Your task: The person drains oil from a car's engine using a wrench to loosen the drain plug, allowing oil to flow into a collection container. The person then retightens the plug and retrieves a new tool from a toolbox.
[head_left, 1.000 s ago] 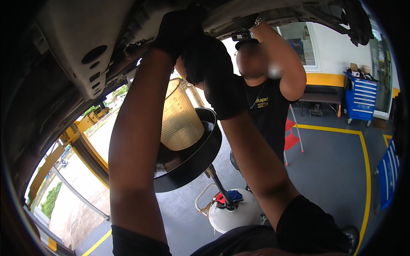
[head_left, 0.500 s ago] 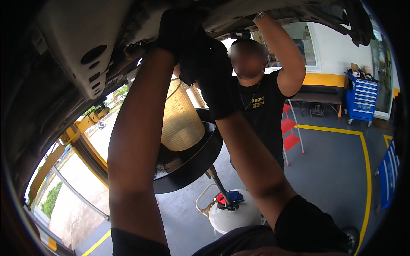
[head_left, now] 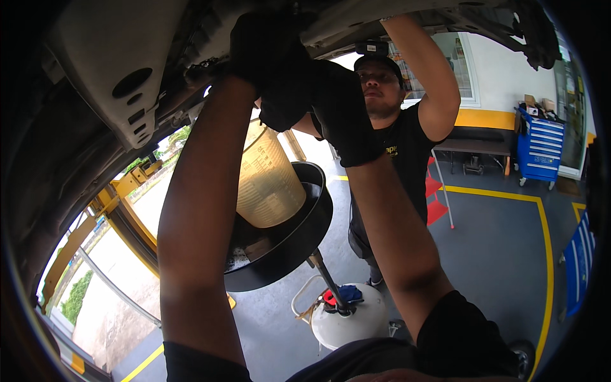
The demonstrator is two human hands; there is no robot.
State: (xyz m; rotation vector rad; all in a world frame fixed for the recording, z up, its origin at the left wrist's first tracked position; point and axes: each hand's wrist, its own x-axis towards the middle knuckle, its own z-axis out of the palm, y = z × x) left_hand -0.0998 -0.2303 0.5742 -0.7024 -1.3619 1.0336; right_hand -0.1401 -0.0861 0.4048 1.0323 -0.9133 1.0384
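Black-gloved, the left hand (head_left: 267,51) and right hand (head_left: 321,95) are raised close together at the dark metal vehicle underside (head_left: 105,38); I cannot tell how far either is open or what it holds. Below, a translucent, yellowish plastic bucket (head_left: 270,181) sits in a round black pan (head_left: 286,253).

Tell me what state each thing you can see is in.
Vehicle: lifted overhead
Left hand: gloved, raised to the Vehicle's underside, grip hidden
Right hand: gloved, raised, grip hidden
Black pan: raised on a post
Plastic container: standing in the Black pan, contents unclear
White tank: upright
Blue tool cabinet: drawers shut
Red step stool: standing unfolded
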